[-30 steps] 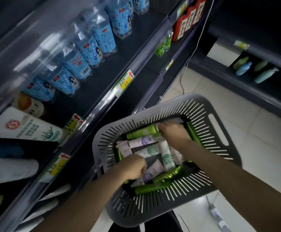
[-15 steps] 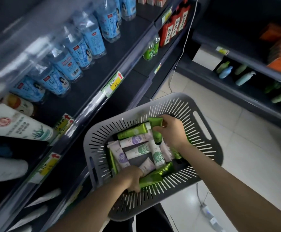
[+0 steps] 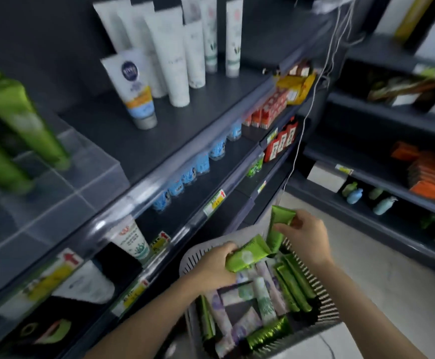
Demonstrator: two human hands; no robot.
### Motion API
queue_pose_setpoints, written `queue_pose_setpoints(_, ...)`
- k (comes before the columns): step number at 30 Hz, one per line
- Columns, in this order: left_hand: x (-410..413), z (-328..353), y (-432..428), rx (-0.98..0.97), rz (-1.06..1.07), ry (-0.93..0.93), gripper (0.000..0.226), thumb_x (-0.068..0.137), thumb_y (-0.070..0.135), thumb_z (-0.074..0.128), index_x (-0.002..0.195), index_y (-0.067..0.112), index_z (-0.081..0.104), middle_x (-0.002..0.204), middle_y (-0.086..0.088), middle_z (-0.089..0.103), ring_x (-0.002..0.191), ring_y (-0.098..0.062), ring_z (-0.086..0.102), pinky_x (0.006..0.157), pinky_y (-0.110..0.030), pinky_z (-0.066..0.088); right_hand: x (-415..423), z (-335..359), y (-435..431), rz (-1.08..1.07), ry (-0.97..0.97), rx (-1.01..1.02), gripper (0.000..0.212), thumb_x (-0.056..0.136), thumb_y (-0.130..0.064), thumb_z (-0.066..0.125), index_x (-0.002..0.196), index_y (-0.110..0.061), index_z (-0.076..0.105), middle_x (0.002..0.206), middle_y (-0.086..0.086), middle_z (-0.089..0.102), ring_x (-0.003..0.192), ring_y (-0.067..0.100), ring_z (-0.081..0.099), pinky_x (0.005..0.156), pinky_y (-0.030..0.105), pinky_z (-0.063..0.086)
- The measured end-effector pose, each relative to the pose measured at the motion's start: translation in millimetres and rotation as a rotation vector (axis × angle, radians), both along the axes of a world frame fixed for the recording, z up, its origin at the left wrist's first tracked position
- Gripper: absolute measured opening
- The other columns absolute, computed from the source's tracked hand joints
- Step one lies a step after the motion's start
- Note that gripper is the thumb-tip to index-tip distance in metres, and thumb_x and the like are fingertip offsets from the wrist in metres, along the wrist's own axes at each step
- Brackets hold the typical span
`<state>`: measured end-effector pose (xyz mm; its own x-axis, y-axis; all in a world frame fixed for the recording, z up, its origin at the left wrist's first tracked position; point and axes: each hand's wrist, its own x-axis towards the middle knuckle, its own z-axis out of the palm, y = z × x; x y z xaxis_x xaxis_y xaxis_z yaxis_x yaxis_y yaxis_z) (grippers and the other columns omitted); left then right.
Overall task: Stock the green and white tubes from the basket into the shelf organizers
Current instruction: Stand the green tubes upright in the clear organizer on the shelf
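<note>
A grey slotted basket (image 3: 325, 304) sits low in front of me, holding several green, white and purple tubes (image 3: 260, 301). My left hand (image 3: 215, 265) grips a green tube with a white spot (image 3: 247, 256) just above the basket's far rim. My right hand (image 3: 305, 238) pinches another green tube (image 3: 278, 226), lifted upright over the same rim. A clear acrylic shelf organizer (image 3: 63, 190) stands on the upper shelf at the left, with several green tubes (image 3: 21, 117) standing in its compartments.
Tall white tubes (image 3: 174, 55) stand on the upper shelf to the right of the organizer. Blue-labelled bottles (image 3: 198, 164) line the shelf below, with price tags along the rails. More shelving with orange packs (image 3: 429, 174) runs along the right. A white cable (image 3: 314, 94) hangs down.
The view has swung up to show the upper shelf and organizer. Both hands have risen from inside the basket, each now lifting a green tube above its rim.
</note>
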<state>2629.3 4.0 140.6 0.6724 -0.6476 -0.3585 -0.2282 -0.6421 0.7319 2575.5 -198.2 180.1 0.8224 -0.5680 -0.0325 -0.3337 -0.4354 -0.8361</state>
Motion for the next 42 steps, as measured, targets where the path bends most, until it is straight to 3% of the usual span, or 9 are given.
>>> queue_pose_setpoints(4, 9, 55, 11, -0.214, 0.170, -0.009, 0.028, 0.077, 0.029, 0.070, 0.097, 0.016, 0.056, 0.081, 0.006, 0.059, 0.073, -0.009, 0.056, 0.066, -0.027, 0.043, 8, 56, 11, 0.033, -0.138, -0.021, 0.013, 0.076, -0.017, 0.077, 0.074, -0.013, 0.064, 0.065, 0.003, 0.064, 0.058, 0.018, 0.058, 0.054, 0.030, 0.044)
queue_pose_setpoints(7, 13, 98, 21, -0.359, 0.271, -0.027, 0.018, 0.088, 0.040, 0.061, 0.087, 0.023, 0.055, 0.075, 0.003, 0.057, 0.063, -0.009, 0.059, 0.061, -0.025, 0.045, 16, 97, 26, 0.076, -0.272, -0.031, 0.013, 0.077, -0.018, 0.077, 0.075, -0.013, 0.065, 0.068, 0.012, 0.066, 0.063, 0.029, 0.060, 0.055, 0.036, 0.044)
queue_pose_setpoints(12, 19, 166, 51, -0.509, 0.419, -0.314, 0.027, 0.078, 0.043, 0.066, 0.080, 0.019, 0.055, 0.069, 0.007, 0.054, 0.065, -0.009, 0.055, 0.062, -0.027, 0.040, 27, 156, 63, 0.187, -0.431, -0.042, 0.015, 0.075, -0.017, 0.078, 0.073, -0.012, 0.064, 0.066, 0.015, 0.063, 0.058, 0.029, 0.054, 0.056, 0.042, 0.046)
queue_pose_setpoints(18, 20, 246, 111, -0.618, 0.531, -0.559, 0.020, 0.078, 0.028, 0.073, 0.094, 0.019, 0.065, 0.089, -0.002, 0.068, 0.083, -0.014, 0.063, 0.075, -0.035, 0.050, 37, 219, 123, 0.383, -0.631, 0.054, 0.015, 0.075, -0.014, 0.077, 0.079, -0.025, 0.068, 0.073, -0.006, 0.071, 0.061, 0.001, 0.059, 0.058, 0.013, 0.047)
queue_pose_setpoints(26, 9, 295, 221, -0.316, 0.859, -0.911, 0.033, 0.068, 0.027, 0.079, 0.087, 0.012, 0.057, 0.081, -0.005, 0.067, 0.077, -0.024, 0.063, 0.072, -0.049, 0.051, 72, 257, 232, 0.702, -0.702, 0.179, 0.020, 0.072, -0.007, 0.078, 0.074, -0.024, 0.067, 0.066, -0.014, 0.070, 0.062, -0.002, 0.062, 0.060, 0.013, 0.050)
queue_pose_setpoints(31, -3, 307, 275, -0.133, 0.951, -0.953, 0.025, 0.071, 0.025, 0.079, 0.081, 0.014, 0.059, 0.076, 0.000, 0.068, 0.074, -0.018, 0.064, 0.071, -0.046, 0.052, 98, 255, 290, 0.837, -0.668, 0.155, 0.020, 0.071, -0.008, 0.079, 0.077, -0.023, 0.067, 0.079, 0.006, 0.071, 0.074, 0.021, 0.065, 0.071, 0.035, 0.055)
queue_pose_setpoints(35, -8, 305, 296, -0.031, 0.985, -0.919, 0.024, 0.071, 0.027, 0.080, 0.083, 0.012, 0.064, 0.079, -0.001, 0.069, 0.077, -0.019, 0.065, 0.073, -0.042, 0.053, 120, 245, 324, 0.884, -0.601, 0.066, 0.027, 0.070, -0.021, 0.081, 0.081, -0.004, 0.064, 0.080, 0.016, 0.068, 0.074, 0.033, 0.063, 0.071, 0.047, 0.054)
queue_pose_setpoints(39, -12, 295, 303, 0.069, 0.994, -0.863, 0.032, 0.074, 0.029, 0.079, 0.087, 0.006, 0.061, 0.070, 0.000, 0.058, 0.063, -0.016, 0.056, 0.050, -0.023, 0.037, 125, 233, 342, 0.919, -0.485, -0.029, 0.034, 0.072, -0.023, 0.080, 0.071, -0.003, 0.052, 0.068, 0.010, 0.056, 0.063, 0.020, 0.047, 0.059, 0.033, 0.043)
queue_pose_setpoints(42, -13, 287, 305, 0.155, 0.988, -0.857, 0.038, 0.075, 0.027, 0.079, 0.103, 0.006, 0.062, 0.073, 0.006, 0.051, 0.061, -0.005, 0.048, 0.049, -0.021, 0.034, 125, 221, 349, 0.948, -0.401, -0.031, 0.036, 0.073, -0.023, 0.080, 0.067, -0.010, 0.047, 0.065, 0.003, 0.048, 0.060, 0.014, 0.040, 0.056, 0.027, 0.038)
